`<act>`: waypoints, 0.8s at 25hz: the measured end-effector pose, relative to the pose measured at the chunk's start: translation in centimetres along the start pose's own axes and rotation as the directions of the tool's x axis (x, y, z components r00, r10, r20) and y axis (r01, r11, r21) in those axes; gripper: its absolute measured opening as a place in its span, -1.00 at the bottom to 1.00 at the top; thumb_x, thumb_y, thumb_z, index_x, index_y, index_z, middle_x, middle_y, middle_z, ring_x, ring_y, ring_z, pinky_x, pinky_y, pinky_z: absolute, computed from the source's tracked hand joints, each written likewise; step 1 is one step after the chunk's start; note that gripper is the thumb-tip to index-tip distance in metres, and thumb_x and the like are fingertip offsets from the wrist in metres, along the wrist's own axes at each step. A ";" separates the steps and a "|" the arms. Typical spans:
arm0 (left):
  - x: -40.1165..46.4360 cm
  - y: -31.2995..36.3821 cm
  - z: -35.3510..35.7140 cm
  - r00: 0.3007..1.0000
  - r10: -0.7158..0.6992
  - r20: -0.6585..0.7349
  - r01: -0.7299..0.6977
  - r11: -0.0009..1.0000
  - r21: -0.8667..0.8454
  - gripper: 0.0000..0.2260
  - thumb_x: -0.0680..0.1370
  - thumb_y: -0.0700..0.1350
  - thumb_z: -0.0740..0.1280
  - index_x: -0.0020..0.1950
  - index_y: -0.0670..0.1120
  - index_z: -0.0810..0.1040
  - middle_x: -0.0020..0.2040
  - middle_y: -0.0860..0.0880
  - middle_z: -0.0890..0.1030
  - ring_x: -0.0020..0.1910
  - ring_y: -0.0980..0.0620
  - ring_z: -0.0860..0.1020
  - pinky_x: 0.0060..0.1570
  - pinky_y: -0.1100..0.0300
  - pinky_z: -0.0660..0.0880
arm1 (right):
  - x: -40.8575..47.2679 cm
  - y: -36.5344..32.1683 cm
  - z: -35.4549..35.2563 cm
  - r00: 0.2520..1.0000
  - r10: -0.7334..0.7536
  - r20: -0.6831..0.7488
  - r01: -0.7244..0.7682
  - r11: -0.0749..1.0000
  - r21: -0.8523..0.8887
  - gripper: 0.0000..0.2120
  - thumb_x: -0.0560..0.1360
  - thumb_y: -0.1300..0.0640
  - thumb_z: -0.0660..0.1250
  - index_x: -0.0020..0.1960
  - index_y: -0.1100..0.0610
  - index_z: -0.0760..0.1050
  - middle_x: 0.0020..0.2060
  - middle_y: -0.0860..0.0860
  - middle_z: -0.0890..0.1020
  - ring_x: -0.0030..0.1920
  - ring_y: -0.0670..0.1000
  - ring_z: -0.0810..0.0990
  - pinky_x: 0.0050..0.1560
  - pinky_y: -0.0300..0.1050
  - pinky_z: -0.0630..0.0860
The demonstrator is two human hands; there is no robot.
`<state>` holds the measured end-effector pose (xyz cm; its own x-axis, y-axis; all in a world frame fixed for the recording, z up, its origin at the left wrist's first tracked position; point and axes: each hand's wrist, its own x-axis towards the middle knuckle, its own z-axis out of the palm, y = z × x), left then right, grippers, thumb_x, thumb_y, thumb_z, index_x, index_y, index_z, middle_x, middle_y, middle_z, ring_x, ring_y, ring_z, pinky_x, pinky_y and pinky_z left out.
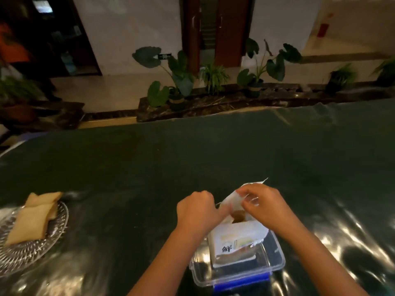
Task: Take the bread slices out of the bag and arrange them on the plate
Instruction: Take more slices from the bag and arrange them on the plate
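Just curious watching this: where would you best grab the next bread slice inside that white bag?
Probably by its brown top crust, coming straight down through the open mouth of the upright white plastic bread bag. That edge alone shows; both hands, left and right, hold the mouth apart.

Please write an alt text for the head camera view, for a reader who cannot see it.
Two hands, left hand and right hand, pull open a white bread bag standing in a clear plastic box on a dark table. At left, a glass plate holds two bread slices.
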<state>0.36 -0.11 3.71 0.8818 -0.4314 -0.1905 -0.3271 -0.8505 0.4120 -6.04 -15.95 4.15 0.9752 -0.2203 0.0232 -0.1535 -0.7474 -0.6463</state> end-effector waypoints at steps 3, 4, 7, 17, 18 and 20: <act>0.5 2.1 0.8 0.996 -0.089 -0.002 0.088 0.980 0.177 -0.50 0.33 0.41 0.18 -0.43 -0.04 0.39 -0.47 0.03 0.45 -0.45 0.05 0.45 -0.45 0.20 0.33 | 1.8 1.4 -0.2 0.977 -0.080 0.197 0.101 0.990 -0.101 -0.78 0.41 0.20 0.33 0.01 -0.03 0.55 -0.03 -0.07 0.59 -0.08 -0.13 0.56 -0.01 -0.17 0.56; 0.7 2.5 1.1 0.993 -0.115 -0.007 0.114 0.971 0.210 -0.49 0.31 0.42 0.19 -0.43 -0.04 0.35 -0.47 0.04 0.42 -0.46 0.06 0.41 -0.46 0.20 0.28 | 2.3 1.9 -0.3 0.963 -0.104 0.247 0.142 0.980 -0.141 -0.79 0.42 0.18 0.33 0.02 -0.03 0.55 -0.03 -0.07 0.60 -0.08 -0.13 0.56 -0.02 -0.19 0.56; 0.9 2.5 1.7 0.988 -0.153 -0.012 0.152 0.961 0.230 -0.57 0.30 0.36 0.28 -0.31 -0.01 0.38 -0.43 0.06 0.39 -0.39 0.04 0.44 -0.41 0.19 0.31 | 3.1 2.5 -0.3 0.931 -0.154 0.332 0.235 0.947 -0.219 -0.77 0.43 0.12 0.31 0.08 -0.06 0.53 0.05 -0.07 0.61 -0.03 -0.10 0.57 -0.02 -0.22 0.55; 0.7 -1.0 0.1 0.985 -0.171 -0.003 0.171 0.983 0.069 -0.79 0.44 -0.09 0.32 -0.40 0.04 0.44 -0.34 0.04 0.57 -0.31 0.09 0.54 -0.36 0.21 0.41 | 2.5 3.7 -1.0 0.871 -0.126 0.476 0.373 0.799 -0.471 -0.72 0.46 0.07 0.27 0.18 -0.05 0.45 0.09 -0.04 0.59 0.03 -0.04 0.57 0.00 -0.20 0.49; 0.6 -1.2 0.2 0.987 -0.161 -0.004 0.161 0.985 0.057 -0.78 0.44 -0.10 0.32 -0.40 0.05 0.43 -0.35 0.05 0.56 -0.33 0.11 0.53 -0.39 0.23 0.39 | 2.2 3.8 -1.1 0.849 -0.109 0.517 0.401 0.770 -0.496 -0.75 0.46 0.09 0.27 0.14 -0.01 0.47 0.06 -0.03 0.60 0.01 -0.03 0.57 0.00 -0.19 0.50; 0.3 -1.2 0.6 0.992 -0.128 -0.003 0.128 0.991 0.035 -0.78 0.44 -0.10 0.32 -0.40 0.05 0.43 -0.36 0.05 0.56 -0.35 0.14 0.52 -0.43 0.27 0.34 | 2.4 3.6 -0.6 0.808 -0.051 0.587 0.413 0.759 -0.502 -0.78 0.46 0.12 0.29 0.10 0.03 0.49 0.04 -0.02 0.60 -0.02 -0.04 0.56 0.02 -0.18 0.49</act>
<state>0.77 0.58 2.66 0.9172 -0.3185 -0.2392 -0.2233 -0.9085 0.3532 -4.39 -19.50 2.34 0.8893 0.2284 -0.3961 0.2063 -0.9736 -0.0980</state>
